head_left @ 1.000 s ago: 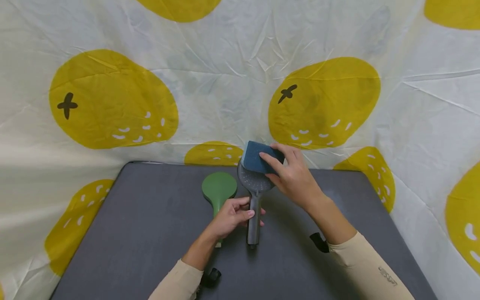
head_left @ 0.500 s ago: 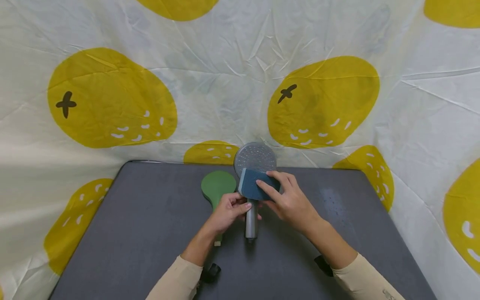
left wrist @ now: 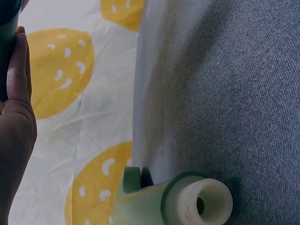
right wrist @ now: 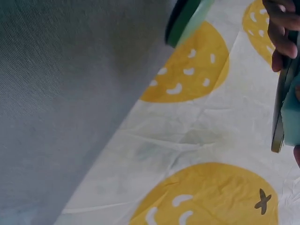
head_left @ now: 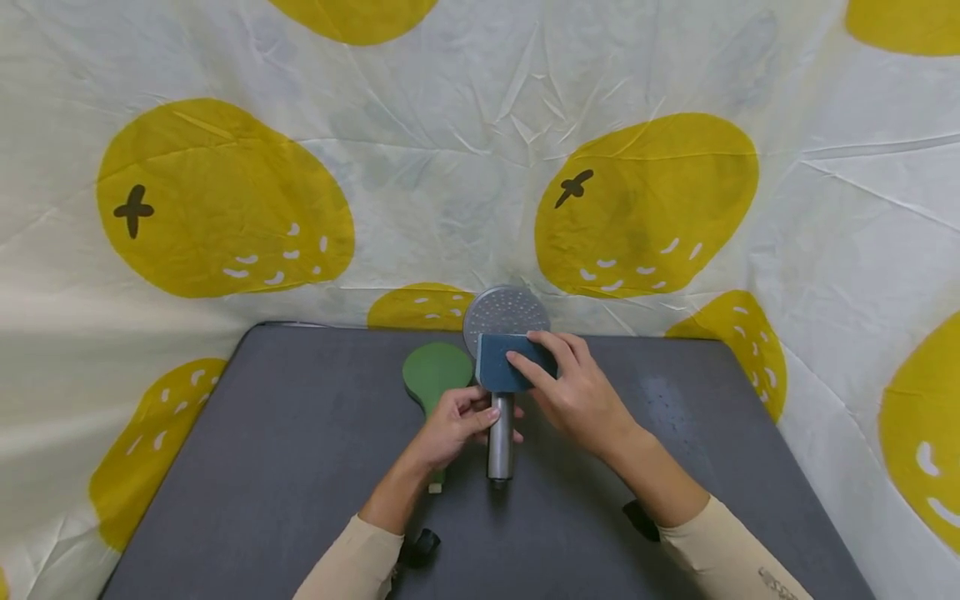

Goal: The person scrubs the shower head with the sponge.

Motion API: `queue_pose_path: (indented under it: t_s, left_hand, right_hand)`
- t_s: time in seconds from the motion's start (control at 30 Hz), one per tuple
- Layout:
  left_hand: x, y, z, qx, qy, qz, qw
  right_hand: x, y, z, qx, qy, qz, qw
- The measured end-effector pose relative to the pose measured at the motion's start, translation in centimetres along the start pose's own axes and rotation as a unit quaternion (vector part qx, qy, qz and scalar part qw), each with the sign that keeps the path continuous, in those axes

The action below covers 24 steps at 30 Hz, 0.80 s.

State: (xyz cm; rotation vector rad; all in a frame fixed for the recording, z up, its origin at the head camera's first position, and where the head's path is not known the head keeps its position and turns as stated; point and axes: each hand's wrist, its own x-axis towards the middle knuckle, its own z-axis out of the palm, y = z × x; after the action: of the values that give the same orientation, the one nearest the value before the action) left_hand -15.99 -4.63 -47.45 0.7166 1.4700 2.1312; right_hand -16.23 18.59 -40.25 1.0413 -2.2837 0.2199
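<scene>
A grey showerhead (head_left: 501, 333) is held by its handle in the curled fingers of the left hand (head_left: 453, 425), mid-table. A blue sponge (head_left: 510, 372) is pinched against its face by the right hand (head_left: 577, 396). A green showerhead (head_left: 435, 375) lies just left.

No words, brands or numbers can be read here. The right sleeve (head_left: 750, 558) carries a small dark printed mark near the cuff, too small and blurred to make out. The only other signs are dark cross marks on the yellow fruit shapes of the backdrop cloth (head_left: 450, 167).
</scene>
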Motion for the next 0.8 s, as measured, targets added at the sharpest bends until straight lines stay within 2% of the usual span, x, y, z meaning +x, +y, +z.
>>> queue_pose_path:
  t_s: [0.1,0.3,0.53,0.8]
  left_hand:
    - [-0.1,0.0,0.0,0.005,0.0,-0.005,1.0]
    - [-0.3,-0.2,0.0,0.028,0.0,-0.016,0.9995]
    - [-0.5,-0.5,-0.1,0.03,-0.004,-0.02,0.9994]
    - [-0.5,-0.8,-0.4,0.033,-0.007,-0.022,0.9992]
  right_hand:
    - [0.7,0.7,-0.2,-0.005,0.001,0.005,1.0]
    - [2.4,2.9,-0.9,-0.007,0.012,0.044,0.999]
    - [4.3,4.9,-1.5,0.027,0.01,0.079,0.996]
    - [5.3,6.0,-2.0,0.067,0.006,0.114,0.991]
